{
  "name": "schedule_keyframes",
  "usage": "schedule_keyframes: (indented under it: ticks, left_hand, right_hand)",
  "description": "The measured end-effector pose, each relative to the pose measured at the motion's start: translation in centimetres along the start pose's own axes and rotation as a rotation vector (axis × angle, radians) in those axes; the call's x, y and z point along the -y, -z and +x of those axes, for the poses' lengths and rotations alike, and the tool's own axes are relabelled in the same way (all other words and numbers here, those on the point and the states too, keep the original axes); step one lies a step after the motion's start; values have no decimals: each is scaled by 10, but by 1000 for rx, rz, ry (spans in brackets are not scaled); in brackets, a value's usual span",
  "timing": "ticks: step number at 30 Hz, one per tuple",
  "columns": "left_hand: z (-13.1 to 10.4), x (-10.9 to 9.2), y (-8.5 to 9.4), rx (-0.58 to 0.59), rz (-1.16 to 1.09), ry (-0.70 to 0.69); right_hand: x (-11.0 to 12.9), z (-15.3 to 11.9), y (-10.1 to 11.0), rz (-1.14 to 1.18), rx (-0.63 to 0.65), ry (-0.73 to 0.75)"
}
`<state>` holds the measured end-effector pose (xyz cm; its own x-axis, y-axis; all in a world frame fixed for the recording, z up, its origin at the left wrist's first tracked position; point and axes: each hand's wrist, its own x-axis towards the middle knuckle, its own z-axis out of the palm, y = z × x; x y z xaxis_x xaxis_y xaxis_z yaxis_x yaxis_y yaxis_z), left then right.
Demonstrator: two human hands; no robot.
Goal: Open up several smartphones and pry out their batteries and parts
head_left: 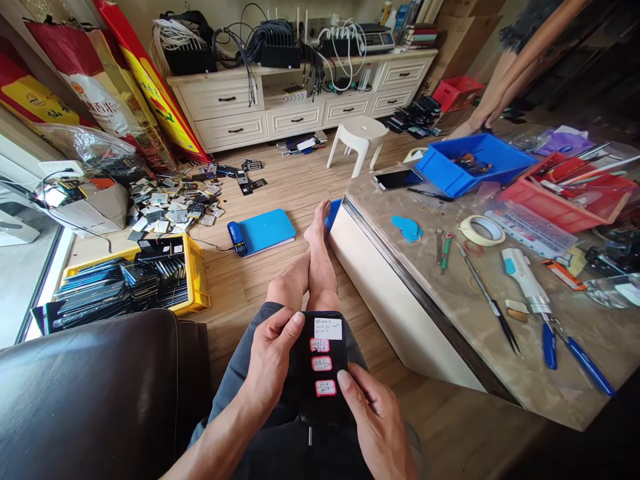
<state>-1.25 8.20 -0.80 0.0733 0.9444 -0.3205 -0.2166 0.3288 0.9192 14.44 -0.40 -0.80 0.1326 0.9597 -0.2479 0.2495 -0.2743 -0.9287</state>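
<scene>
Over my lap is a black smartphone with a white handwritten label near its top and several smaller red-edged stickers below. My left hand grips its upper left edge, thumb on the face. Lower on the right edge, my right hand holds it between thumb and fingers. The fingers behind the phone are hidden. A thin pale piece, perhaps a cable, hangs below the phone's bottom edge.
To the right, a table carries tweezers, pliers, a tape roll and a blue bin. A yellow crate of phone parts stands left, beside a dark sofa. Another person's arm reaches down at upper right.
</scene>
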Motion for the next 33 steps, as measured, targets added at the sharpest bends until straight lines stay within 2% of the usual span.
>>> schedule_keyframes:
  ticks: [11,33]
  left_hand:
    - [1,5,2,-4,-22,2]
    - [-1,2,0,-43,-3,-21]
  right_hand:
    - [0,0,-2,59,6,-31]
    - [-5,-1,-2,58,16,-69]
